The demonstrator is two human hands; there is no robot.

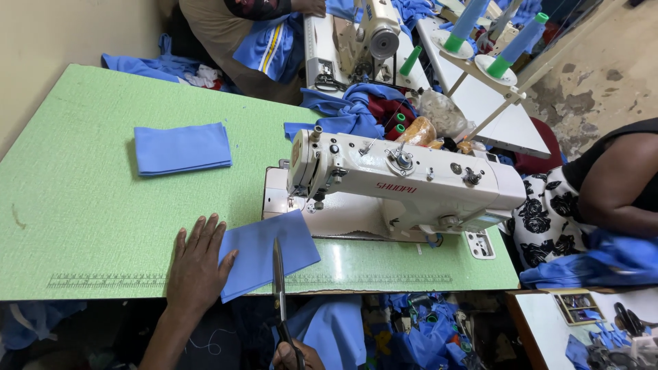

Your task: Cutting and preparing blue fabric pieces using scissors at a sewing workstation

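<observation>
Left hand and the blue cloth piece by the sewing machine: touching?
Touching. The head view shows the left hand flat on the green table, its fingers lying over the left edge of the blue cloth piece.

Your table [103, 205] was pale green with a printed ruler strip along its edge. The cloth [264, 250] under your left hand [195, 264] was blue — the folded stack [181, 147] matched it. The sewing machine [404, 181] was cream-white; the thread cones [521, 41] were blue on green bases. The neighbour's dress [548, 212] — white with black roses.
</observation>
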